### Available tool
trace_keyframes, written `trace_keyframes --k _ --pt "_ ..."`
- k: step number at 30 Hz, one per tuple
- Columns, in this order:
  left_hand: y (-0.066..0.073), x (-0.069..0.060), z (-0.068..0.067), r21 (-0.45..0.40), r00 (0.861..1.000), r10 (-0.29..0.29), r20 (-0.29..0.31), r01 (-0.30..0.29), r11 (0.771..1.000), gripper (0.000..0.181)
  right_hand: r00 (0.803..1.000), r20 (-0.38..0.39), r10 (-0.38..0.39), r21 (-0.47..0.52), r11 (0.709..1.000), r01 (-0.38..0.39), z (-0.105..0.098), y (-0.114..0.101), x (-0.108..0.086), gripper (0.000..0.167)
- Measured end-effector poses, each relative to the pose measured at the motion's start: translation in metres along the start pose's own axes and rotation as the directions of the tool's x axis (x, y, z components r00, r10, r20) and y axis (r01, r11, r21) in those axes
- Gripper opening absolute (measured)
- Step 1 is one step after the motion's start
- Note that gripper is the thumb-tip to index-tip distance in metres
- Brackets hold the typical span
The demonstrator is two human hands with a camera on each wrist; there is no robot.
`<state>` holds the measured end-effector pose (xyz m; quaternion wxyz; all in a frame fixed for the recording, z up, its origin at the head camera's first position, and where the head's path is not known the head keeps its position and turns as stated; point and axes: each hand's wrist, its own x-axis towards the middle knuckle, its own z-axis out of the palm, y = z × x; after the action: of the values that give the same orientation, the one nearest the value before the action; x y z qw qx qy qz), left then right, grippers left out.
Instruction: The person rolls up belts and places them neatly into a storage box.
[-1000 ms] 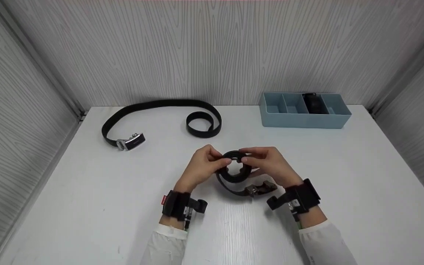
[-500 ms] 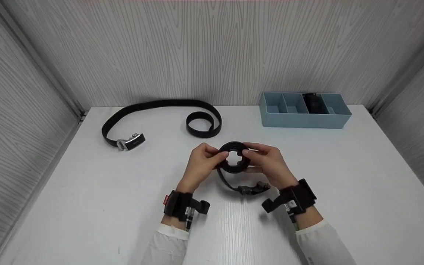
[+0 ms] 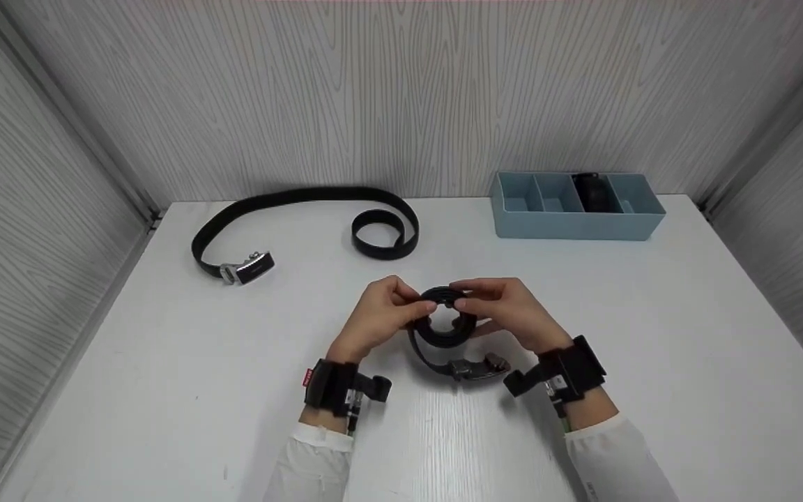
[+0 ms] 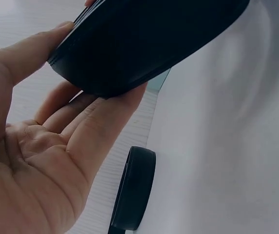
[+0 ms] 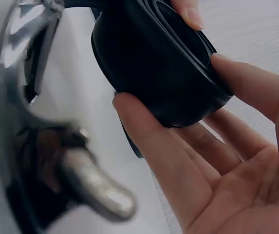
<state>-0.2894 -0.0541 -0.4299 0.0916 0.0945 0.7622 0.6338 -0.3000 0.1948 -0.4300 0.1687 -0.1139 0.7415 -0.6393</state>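
A black belt [image 3: 445, 339], wound into a ring of several layers, is held between both hands above the table. My left hand [image 3: 378, 314] pinches the coil's left side, thumb on the near face and fingers behind. On the right side, my right hand [image 3: 511, 312] grips it the same way. From the coil's lower left a short loose length runs down to the metal buckle [image 3: 478, 368], which hangs below the hands. That buckle looms large and blurred in the right wrist view. In the left wrist view the coil [image 4: 139, 48] shows its smooth outer side.
A second black belt [image 3: 304, 194] lies at the back left, its tail end curled and its silver buckle [image 3: 248, 268] toward the left. At the back right stands a blue divided box [image 3: 576, 226] holding a rolled black belt [image 3: 593, 194] in one compartment.
Both hands rose slightly with the coil, then came back down to about where they were. The hanging buckle has swung a little to the left and turned.
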Motion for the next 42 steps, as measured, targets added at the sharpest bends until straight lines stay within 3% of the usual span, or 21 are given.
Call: trace_keyframes --k 8,14,20,26,30,35,42 --pt "-0.001 0.002 0.009 -0.097 0.994 0.007 -0.109 -0.017 0.995 0.033 0.991 -0.137 0.010 0.140 0.990 0.009 0.007 0.001 0.002 0.047" --pt "-0.002 0.003 0.013 -0.078 0.985 0.024 -0.169 -0.037 0.996 0.033 0.978 -0.203 0.051 0.269 0.963 0.005 0.010 0.003 0.004 0.049" --pt "0.002 0.002 0.010 -0.046 0.987 0.038 -0.155 -0.046 0.998 0.028 0.988 -0.147 0.041 0.223 0.975 -0.008 0.005 0.002 0.003 0.050" --pt "0.001 0.000 0.006 -0.014 0.997 0.038 -0.065 -0.039 0.999 0.026 0.997 -0.054 0.061 0.082 0.995 -0.056 -0.002 0.000 0.001 0.047" --pt "0.001 -0.001 0.006 -0.016 0.999 0.023 -0.028 -0.024 1.000 0.026 0.999 -0.026 0.047 0.034 0.998 -0.046 -0.004 0.000 0.001 0.047" --pt "-0.002 0.002 0.010 -0.049 0.996 0.023 -0.085 -0.028 0.998 0.027 0.996 -0.089 0.026 0.073 0.997 -0.020 0.000 0.001 0.002 0.045" --pt "-0.003 0.006 0.016 -0.100 0.981 0.032 -0.193 -0.052 0.994 0.030 0.977 -0.209 0.036 0.229 0.973 0.014 0.008 0.002 0.003 0.047"
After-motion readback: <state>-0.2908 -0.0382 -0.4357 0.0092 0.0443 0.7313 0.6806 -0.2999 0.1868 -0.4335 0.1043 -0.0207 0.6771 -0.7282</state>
